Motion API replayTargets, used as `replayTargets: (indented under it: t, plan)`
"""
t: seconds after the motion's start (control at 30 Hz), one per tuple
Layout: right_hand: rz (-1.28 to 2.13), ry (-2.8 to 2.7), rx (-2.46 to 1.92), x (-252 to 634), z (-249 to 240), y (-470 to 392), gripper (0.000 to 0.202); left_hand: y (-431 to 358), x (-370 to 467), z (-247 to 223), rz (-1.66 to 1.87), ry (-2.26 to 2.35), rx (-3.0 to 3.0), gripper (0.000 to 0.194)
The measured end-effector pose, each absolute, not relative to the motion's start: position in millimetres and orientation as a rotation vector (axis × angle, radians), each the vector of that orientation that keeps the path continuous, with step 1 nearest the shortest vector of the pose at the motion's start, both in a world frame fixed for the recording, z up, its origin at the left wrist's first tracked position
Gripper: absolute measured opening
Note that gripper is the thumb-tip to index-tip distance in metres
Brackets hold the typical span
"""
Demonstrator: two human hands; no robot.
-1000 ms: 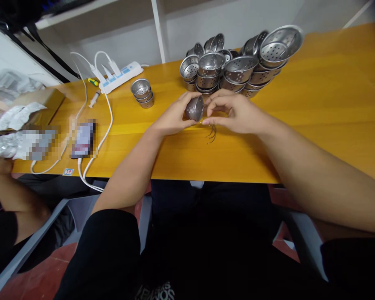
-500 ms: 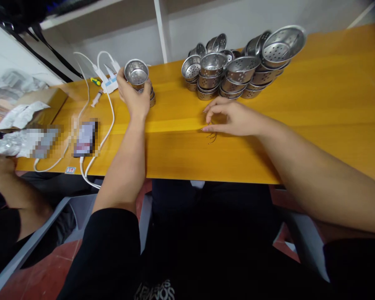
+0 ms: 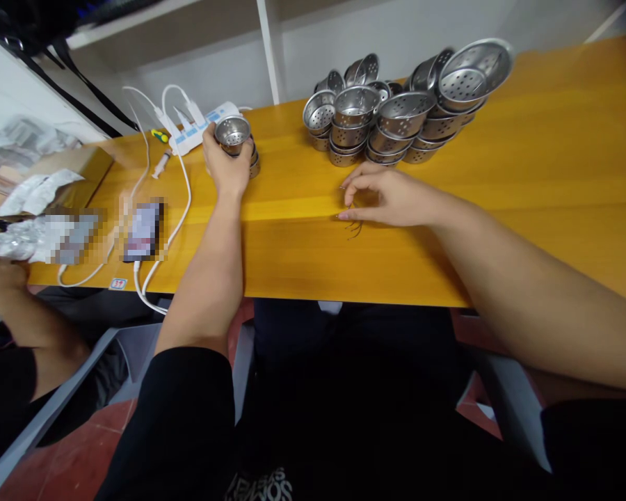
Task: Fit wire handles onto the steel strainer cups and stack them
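My left hand [image 3: 228, 167] is wrapped round a small perforated metal cup [image 3: 233, 132], which sits on or just over a short stack of similar cups [image 3: 254, 167]. My fingers partly hide that stack. My right hand [image 3: 383, 197] rests near the middle of the table, thumb and index finger curved with a gap between them. Thin, dark, curved wire-like pieces [image 3: 355, 227] show beside its thumb; whether the hand touches them is unclear. Beyond this hand stand several stacks of perforated metal cups [image 3: 404, 117], some tilted on top.
On the wooden table [image 3: 292, 257], a white power strip [image 3: 193, 136] with plugged-in cables stands behind my left hand. A syringe [image 3: 161, 165], a phone [image 3: 143, 231] and a cardboard box [image 3: 91, 170] lie leftward. Another person's arm [image 3: 18, 299] is at far left.
My left hand has lowered the metal cup towards the short stack, uncovering more of the power strip behind it. My right hand has stayed in place.
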State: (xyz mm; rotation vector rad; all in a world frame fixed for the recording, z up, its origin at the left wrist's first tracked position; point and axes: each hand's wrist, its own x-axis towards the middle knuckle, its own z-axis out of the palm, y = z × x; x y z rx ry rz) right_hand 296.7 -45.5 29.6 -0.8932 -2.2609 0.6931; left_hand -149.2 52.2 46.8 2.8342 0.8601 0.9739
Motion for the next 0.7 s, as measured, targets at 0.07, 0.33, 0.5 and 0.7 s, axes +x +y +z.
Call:
replayTargets:
  t: [0.07, 0.33, 0.5, 0.7]
  plan:
    - [0.687, -2.284, -0.896, 297.2, 29.7, -45.4, 0.072, 73.3, -142.2, 29.0, 1.276, 1.144, 2.534, 0.055]
    - [0.704, -2.308, -0.921, 296.6, 31.5, -47.5, 0.074, 195.5, -152.6, -46.7, 1.762, 1.871, 1.865, 0.15]
    - [0.724, -2.315, -0.929, 295.7, 34.4, -49.2, 0.075, 195.9, -157.9, -40.8, 1.633, 1.896, 1.838, 0.166]
    - [0.753, -2.357, -0.924, 298.9, 29.9, -45.6, 0.077, 151.1, -153.3, -17.4, 1.123, 1.59, 2.313, 0.111]
